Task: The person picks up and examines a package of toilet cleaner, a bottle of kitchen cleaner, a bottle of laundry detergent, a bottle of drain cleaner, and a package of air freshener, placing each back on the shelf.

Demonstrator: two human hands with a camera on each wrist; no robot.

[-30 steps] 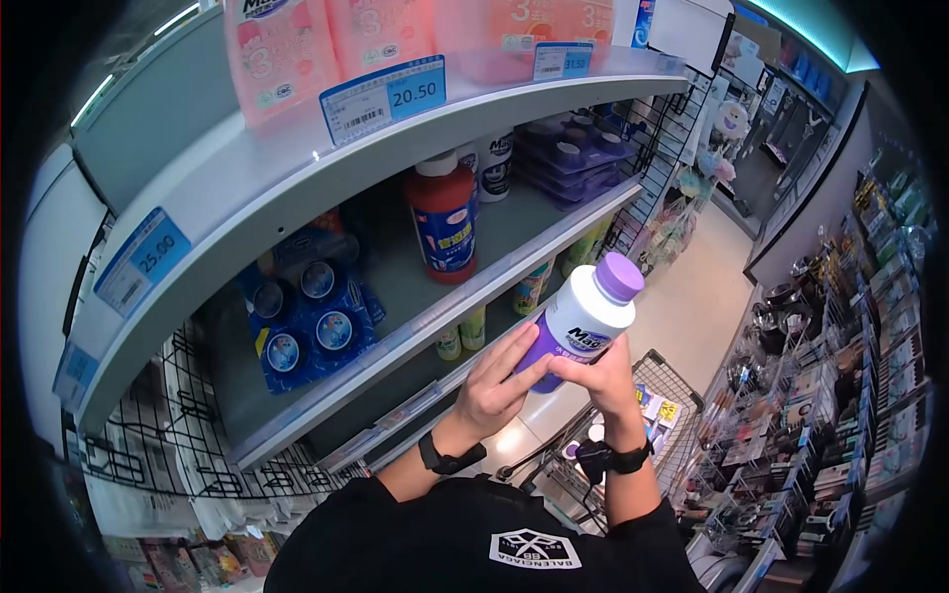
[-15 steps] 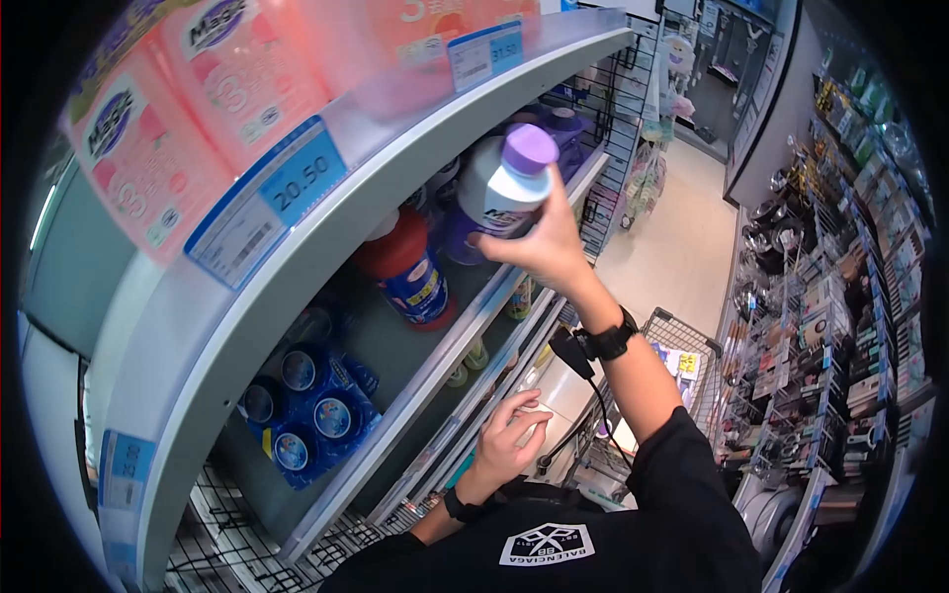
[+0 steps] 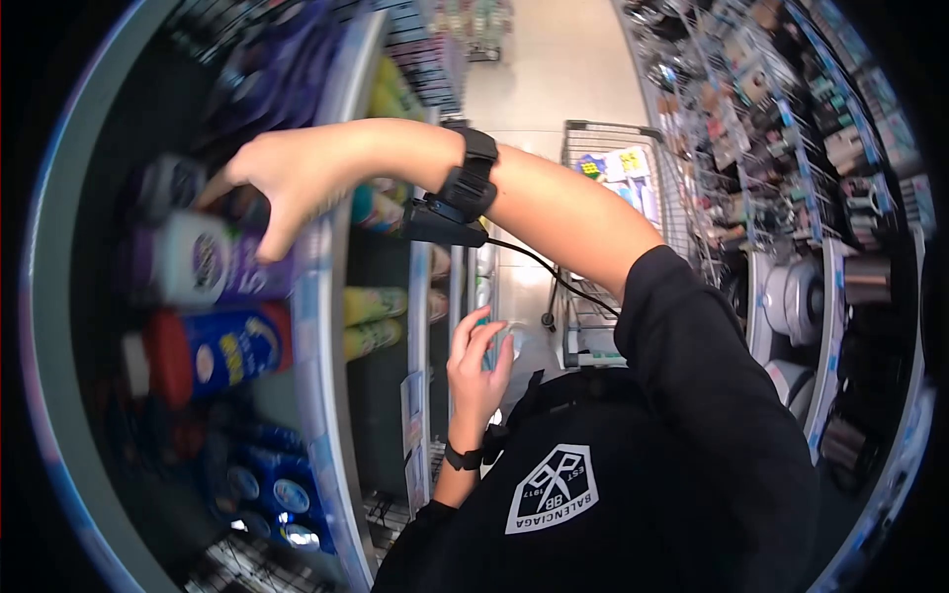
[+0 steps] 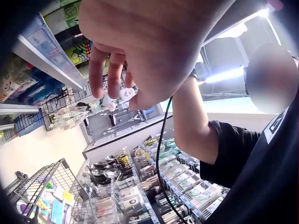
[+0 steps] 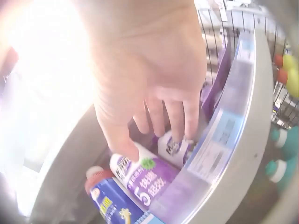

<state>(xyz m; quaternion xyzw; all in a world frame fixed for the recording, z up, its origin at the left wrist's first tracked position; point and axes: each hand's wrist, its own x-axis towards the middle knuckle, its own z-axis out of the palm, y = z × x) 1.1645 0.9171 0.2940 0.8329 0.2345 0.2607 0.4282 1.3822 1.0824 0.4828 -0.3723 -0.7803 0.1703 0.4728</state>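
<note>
On the shelf stands a white and purple bottle (image 3: 203, 259) with a large 5 on its purple label. My right hand (image 3: 297, 173) is right beside it, thumb and fingers spread apart. In the right wrist view, the thumb overlaps the upper part of this bottle (image 5: 156, 184), and the fingers point down toward another white bottle (image 5: 172, 148) behind it. A red bottle with a blue label (image 3: 222, 351) stands next to the purple one. My left hand (image 3: 479, 371) hangs in front of my body, fingers loosely bent around nothing.
Blue round-windowed packs (image 3: 267, 494) lie further along the same shelf. Below are yellow-green bottles (image 3: 376, 321) on a lower shelf. A wire cart (image 3: 638, 198) holding packages stands in the aisle. Racks of hanging goods (image 3: 761, 128) line the other side.
My right hand has carried the purple and white bottle from in front of me into the shelf and let it go beside the red bottle. My left hand came off it earlier.
</note>
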